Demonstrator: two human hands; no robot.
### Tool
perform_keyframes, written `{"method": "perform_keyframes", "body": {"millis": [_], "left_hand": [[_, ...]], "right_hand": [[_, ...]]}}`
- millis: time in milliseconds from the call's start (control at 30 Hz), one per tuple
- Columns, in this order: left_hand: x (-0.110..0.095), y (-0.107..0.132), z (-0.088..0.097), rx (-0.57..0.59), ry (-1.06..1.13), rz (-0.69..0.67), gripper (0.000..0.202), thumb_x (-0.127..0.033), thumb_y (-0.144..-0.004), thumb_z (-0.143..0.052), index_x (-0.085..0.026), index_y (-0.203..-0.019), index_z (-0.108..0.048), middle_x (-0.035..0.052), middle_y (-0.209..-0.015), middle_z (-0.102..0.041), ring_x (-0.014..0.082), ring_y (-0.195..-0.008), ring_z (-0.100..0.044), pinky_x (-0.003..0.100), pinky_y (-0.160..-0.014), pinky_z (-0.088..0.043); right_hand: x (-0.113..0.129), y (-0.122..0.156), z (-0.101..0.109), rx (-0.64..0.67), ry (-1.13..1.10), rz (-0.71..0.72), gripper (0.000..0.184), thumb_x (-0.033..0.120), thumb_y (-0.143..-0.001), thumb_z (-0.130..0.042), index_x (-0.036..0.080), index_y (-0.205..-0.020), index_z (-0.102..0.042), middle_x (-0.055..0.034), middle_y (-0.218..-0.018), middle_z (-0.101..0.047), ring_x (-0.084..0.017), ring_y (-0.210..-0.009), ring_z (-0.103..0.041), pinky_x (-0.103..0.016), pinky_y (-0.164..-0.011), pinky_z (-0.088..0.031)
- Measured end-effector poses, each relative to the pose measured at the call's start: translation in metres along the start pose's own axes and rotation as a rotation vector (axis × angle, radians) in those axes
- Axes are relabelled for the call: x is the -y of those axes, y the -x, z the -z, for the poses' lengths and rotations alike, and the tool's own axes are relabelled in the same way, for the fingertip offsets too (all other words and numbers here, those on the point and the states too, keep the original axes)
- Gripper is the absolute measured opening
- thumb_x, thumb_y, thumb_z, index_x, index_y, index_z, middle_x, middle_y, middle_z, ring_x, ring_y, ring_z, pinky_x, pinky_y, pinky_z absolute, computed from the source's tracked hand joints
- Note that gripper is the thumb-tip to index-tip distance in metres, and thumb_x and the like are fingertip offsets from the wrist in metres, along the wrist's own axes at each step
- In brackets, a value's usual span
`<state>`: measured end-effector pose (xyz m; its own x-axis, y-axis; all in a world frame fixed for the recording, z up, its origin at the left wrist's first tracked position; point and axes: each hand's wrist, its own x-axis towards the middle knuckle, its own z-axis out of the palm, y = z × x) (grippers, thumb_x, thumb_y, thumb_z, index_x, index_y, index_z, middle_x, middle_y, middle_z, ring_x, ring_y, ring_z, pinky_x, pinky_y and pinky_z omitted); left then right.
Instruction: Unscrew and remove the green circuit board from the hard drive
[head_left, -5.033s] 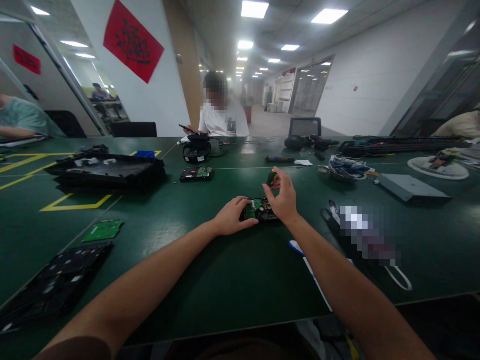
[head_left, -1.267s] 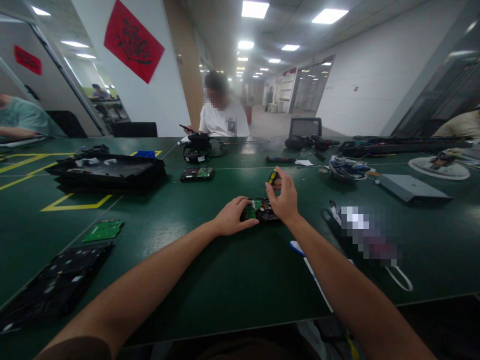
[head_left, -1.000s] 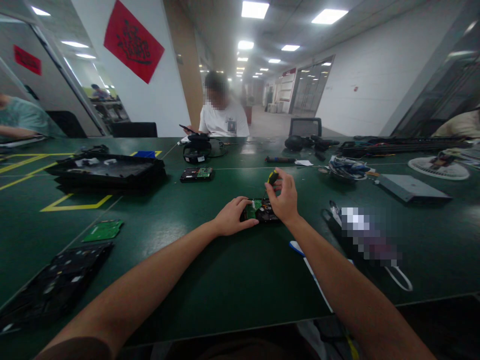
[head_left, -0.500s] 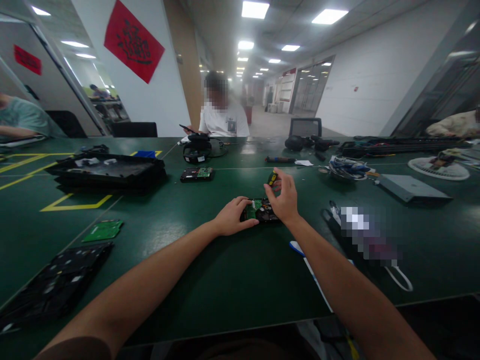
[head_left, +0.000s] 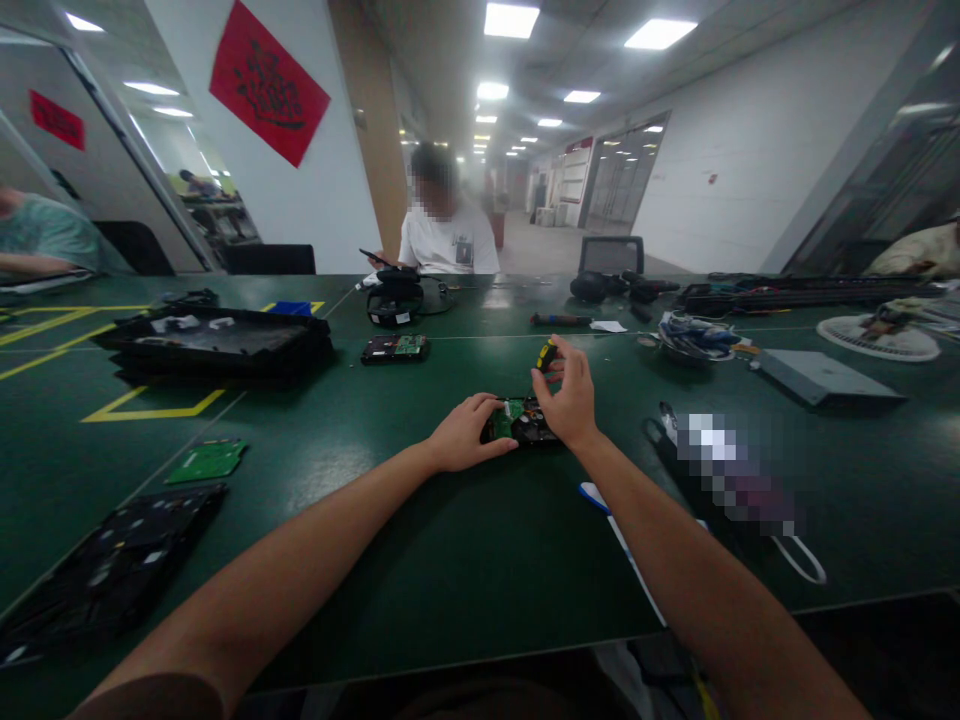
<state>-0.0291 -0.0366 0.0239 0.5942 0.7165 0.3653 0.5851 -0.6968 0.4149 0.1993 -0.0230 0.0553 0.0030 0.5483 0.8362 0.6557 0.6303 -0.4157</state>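
Observation:
A hard drive point(head_left: 534, 428) with its green circuit board facing up lies on the dark green table point(head_left: 465, 560) in front of me. My left hand point(head_left: 474, 432) grips the drive's left end, thumb along the near edge and fingers over the far side. Above the drive's right part, my right hand point(head_left: 568, 390) is closed on a screwdriver point(head_left: 547, 355) with a yellow and black handle. The handle stands roughly upright between thumb and fingers. Where the screwdriver's tip meets the drive is too small to make out.
Another hard drive point(head_left: 395, 348) lies beyond my left hand. Left are a loose green circuit board point(head_left: 206, 461), a black casing point(head_left: 112, 560) and stacked black trays point(head_left: 217, 345). To the right lie a grey metal box point(head_left: 829, 377) and bundled cables point(head_left: 694, 337). A person point(head_left: 450, 235) sits opposite.
The fingers of my right hand have shifted very slightly around the screwdriver handle. My left hand and the hard drive stay in place.

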Motion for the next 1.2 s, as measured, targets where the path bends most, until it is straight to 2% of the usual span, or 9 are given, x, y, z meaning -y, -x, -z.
{"method": "perform_keyframes", "body": {"millis": [300,1200], "left_hand": [[-0.0010,0.0001,0.0003,-0.003,-0.004,0.006,0.076,-0.071,-0.086,-0.066,-0.021,-0.142,-0.054,0.0176,-0.143,-0.056,0.0364,-0.132,-0.056,0.055,-0.112,-0.047],[0.0004,-0.0003,-0.0005,0.004,-0.013,0.002,0.078,-0.072,-0.087,-0.065,-0.019,-0.143,-0.053,0.0180,-0.141,-0.056,0.0356,-0.130,-0.056,0.054,-0.110,-0.048]], "right_hand": [[0.0014,-0.0006,0.0003,0.009,-0.014,0.005,0.062,0.026,-0.095,-0.062,0.031,-0.153,-0.041,-0.0104,-0.126,-0.055,-0.020,-0.091,-0.064,-0.041,-0.077,-0.066],[0.0014,-0.0003,0.0000,0.005,-0.009,0.012,0.062,0.026,-0.096,-0.061,0.029,-0.154,-0.040,-0.0111,-0.128,-0.055,-0.020,-0.091,-0.064,-0.039,-0.077,-0.066]]}}
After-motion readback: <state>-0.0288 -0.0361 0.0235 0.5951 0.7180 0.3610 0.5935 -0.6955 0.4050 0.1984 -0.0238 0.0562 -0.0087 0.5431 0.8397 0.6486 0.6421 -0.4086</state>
